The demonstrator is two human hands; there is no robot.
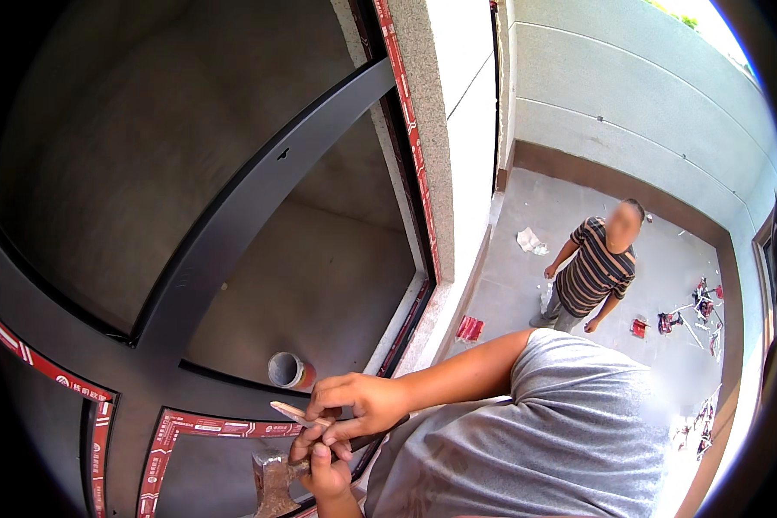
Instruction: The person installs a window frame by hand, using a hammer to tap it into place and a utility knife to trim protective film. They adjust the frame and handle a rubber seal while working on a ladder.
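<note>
My left hand, low in the head view, is closed round the handle of a hammer. The worn, rusty hammer head points down beside it, over the window frame. Just above, my right hand has its fingers closed on a pale, pointed strip that looks like wood. Its tip sticks out to the left. Both hands are close together and touch, so the strip's other end is hidden. A thin dark piece shows under the right wrist; I cannot make out what it is.
A dark window frame with red protective tape fills the left. Beyond its bar, a round tub stands near the hands. Below right, a person in a striped shirt stands on a grey floor. Tools and scraps lie there.
</note>
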